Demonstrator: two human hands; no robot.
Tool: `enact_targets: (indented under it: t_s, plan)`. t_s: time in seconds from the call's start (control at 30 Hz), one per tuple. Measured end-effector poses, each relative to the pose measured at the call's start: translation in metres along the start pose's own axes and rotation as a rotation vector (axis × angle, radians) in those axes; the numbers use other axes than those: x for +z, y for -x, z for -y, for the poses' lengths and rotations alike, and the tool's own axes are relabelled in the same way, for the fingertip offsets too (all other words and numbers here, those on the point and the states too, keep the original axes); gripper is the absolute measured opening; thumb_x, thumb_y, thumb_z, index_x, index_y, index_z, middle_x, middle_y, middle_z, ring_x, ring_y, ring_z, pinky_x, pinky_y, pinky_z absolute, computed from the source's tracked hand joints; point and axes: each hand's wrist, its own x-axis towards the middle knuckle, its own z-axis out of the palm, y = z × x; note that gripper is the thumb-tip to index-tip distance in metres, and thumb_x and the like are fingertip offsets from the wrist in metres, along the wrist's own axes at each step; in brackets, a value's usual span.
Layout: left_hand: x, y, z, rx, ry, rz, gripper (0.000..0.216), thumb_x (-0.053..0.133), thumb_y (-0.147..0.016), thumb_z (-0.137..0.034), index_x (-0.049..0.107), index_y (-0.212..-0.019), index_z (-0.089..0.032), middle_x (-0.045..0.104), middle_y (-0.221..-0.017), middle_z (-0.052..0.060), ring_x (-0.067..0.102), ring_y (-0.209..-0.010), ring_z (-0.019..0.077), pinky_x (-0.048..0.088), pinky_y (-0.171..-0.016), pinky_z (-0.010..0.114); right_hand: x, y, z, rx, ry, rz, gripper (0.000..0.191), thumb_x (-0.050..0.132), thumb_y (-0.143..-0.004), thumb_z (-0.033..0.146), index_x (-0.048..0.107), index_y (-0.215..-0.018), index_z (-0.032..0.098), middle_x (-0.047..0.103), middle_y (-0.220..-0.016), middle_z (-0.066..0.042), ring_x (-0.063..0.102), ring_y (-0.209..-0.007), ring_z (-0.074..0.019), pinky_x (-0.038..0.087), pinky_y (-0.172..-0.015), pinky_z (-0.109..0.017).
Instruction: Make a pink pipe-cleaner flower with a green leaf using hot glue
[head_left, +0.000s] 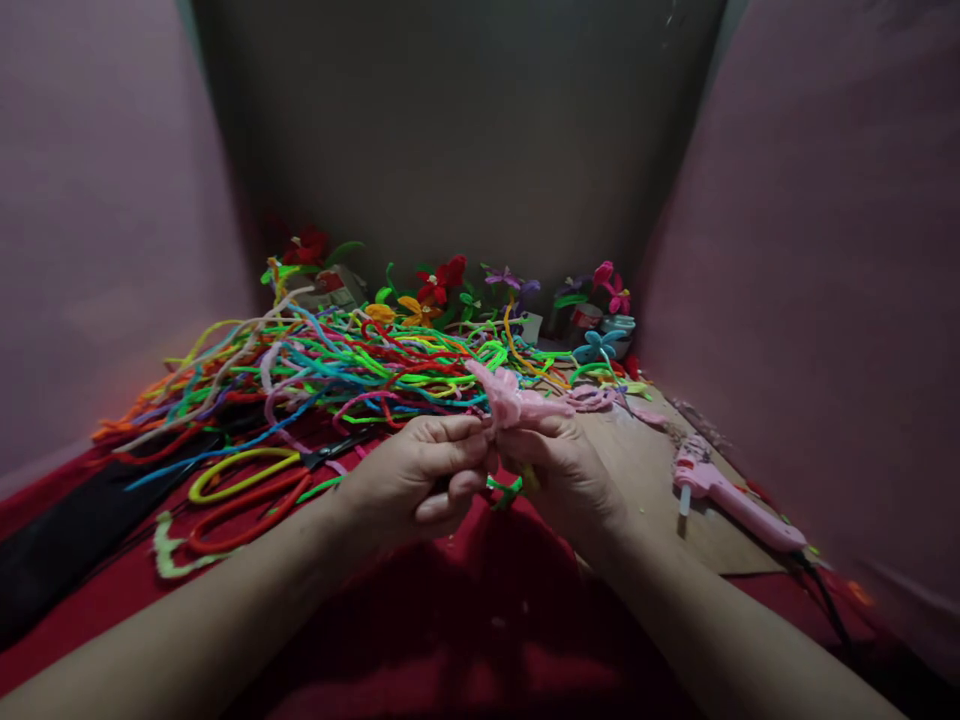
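My left hand (420, 472) and my right hand (559, 470) meet at the middle of the view, both closed on a pink pipe-cleaner flower (510, 396) that sticks up between the fingertips. A short green pipe-cleaner piece (506, 490) shows below the flower, between the two hands. Both hands hover over a red cloth (480, 610). Just beyond them lies a big heap of loose pipe cleaners (330, 365) in many colours.
A pink glue gun (731, 497) lies on a brown cardboard sheet (652, 470) to the right. Yellow and red-handled scissors (247, 485) lie left of my hands. Finished pipe-cleaner flowers (442, 280) stand along the back. Pinkish walls close in left and right, a grey panel behind.
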Motion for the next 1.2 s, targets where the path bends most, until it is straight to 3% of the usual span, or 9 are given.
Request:
enact_targets:
  t_s: [0.13, 0.23, 0.33, 0.47, 0.6, 0.73, 0.97, 1.1, 1.2]
  plan:
    - [-0.010, 0.001, 0.006, -0.100, 0.162, 0.240, 0.016, 0.052, -0.084, -0.026, 0.055, -0.073, -0.015, 0.043, -0.044, -0.008, 0.015, -0.024, -0.0006, 0.025, -0.025, 0.012, -0.005, -0.003, 0.000, 0.017, 0.012, 0.130, 0.015, 0.069, -0.061, 0.012, 0.073, -0.071, 0.022, 0.065, -0.071, 0.001, 0.055, -0.072, -0.0129, 0.044, -0.077, -0.026]
    - [-0.009, 0.000, 0.006, -0.128, 0.155, 0.268, 0.015, 0.052, -0.084, -0.026, 0.055, -0.074, -0.016, 0.042, -0.044, -0.009, 0.013, -0.023, -0.0003, 0.024, -0.024, 0.013, -0.009, -0.005, -0.004, 0.046, -0.033, 0.136, 0.014, 0.070, -0.060, 0.012, 0.072, -0.070, 0.021, 0.065, -0.074, 0.001, 0.055, -0.070, -0.0116, 0.044, -0.073, -0.023]
    - [-0.001, -0.001, 0.003, -0.054, -0.076, 0.080, 0.025, 0.049, -0.085, -0.036, 0.053, -0.070, -0.016, 0.040, -0.043, -0.008, 0.020, -0.025, 0.0018, 0.026, -0.027, 0.015, -0.011, -0.008, -0.009, 0.025, -0.105, 0.047, 0.011, 0.070, -0.061, 0.013, 0.070, -0.068, 0.020, 0.062, -0.069, 0.004, 0.050, -0.061, -0.0080, 0.042, -0.062, -0.020]
    - [0.007, -0.001, 0.007, 0.373, -0.760, -0.372, 0.017, 0.059, -0.078, -0.033, 0.057, -0.075, -0.016, 0.053, -0.055, -0.003, 0.048, -0.045, 0.0076, 0.038, -0.046, 0.018, -0.006, -0.009, -0.013, -0.031, -0.114, -0.113, 0.010, 0.071, -0.061, 0.013, 0.068, -0.066, 0.020, 0.062, -0.069, 0.002, 0.051, -0.064, -0.0098, 0.042, -0.062, -0.022]
    - [0.005, 0.001, 0.014, 0.608, -1.101, -0.477, 0.007, 0.057, -0.077, -0.021, 0.060, -0.073, -0.017, 0.051, -0.057, -0.003, 0.046, -0.050, 0.0074, 0.035, -0.052, 0.019, -0.002, -0.007, -0.014, -0.091, -0.035, -0.105, 0.010, 0.071, -0.064, 0.013, 0.068, -0.067, 0.021, 0.062, -0.071, 0.002, 0.052, -0.068, -0.0116, 0.043, -0.069, -0.024]
    - [0.007, 0.001, 0.008, 0.353, -0.802, -0.403, 0.019, 0.052, -0.081, -0.026, 0.054, -0.066, -0.015, 0.041, -0.049, -0.006, 0.034, -0.039, 0.0042, 0.027, -0.039, 0.017, -0.002, -0.004, -0.012, -0.092, 0.008, -0.082, 0.012, 0.071, -0.064, 0.014, 0.070, -0.074, 0.021, 0.061, -0.070, 0.002, 0.051, -0.065, -0.0109, 0.043, -0.069, -0.025]
    - [0.001, 0.001, 0.002, -0.018, -0.027, -0.012, 0.019, 0.054, -0.083, -0.029, 0.050, -0.068, -0.016, 0.041, -0.045, -0.008, 0.021, -0.028, 0.0005, 0.026, -0.028, 0.012, -0.008, -0.007, -0.015, 0.062, -0.119, -0.052, 0.014, 0.077, -0.055, 0.020, 0.064, -0.061, 0.018, 0.058, -0.058, 0.004, 0.049, -0.053, -0.0078, 0.042, -0.055, -0.021]
    - [-0.003, 0.000, 0.008, -0.101, 0.173, 0.176, 0.011, 0.053, -0.081, -0.022, 0.053, -0.073, -0.015, 0.040, -0.046, -0.009, 0.014, -0.025, -0.0006, 0.027, -0.025, 0.012, -0.008, -0.005, -0.018, 0.120, -0.184, 0.085, 0.018, 0.078, -0.055, 0.023, 0.066, -0.068, 0.018, 0.061, -0.062, 0.003, 0.052, -0.053, -0.0083, 0.043, -0.053, -0.020]
    - [0.000, -0.002, 0.009, -0.062, 0.145, 0.160, 0.011, 0.051, -0.082, -0.022, 0.053, -0.073, -0.016, 0.038, -0.046, -0.010, 0.013, -0.025, -0.0003, 0.028, -0.025, 0.014, -0.006, -0.005, -0.018, 0.142, -0.222, 0.050, 0.021, 0.077, -0.056, 0.022, 0.066, -0.074, 0.017, 0.059, -0.059, 0.004, 0.048, -0.048, -0.0064, 0.040, -0.047, -0.018]
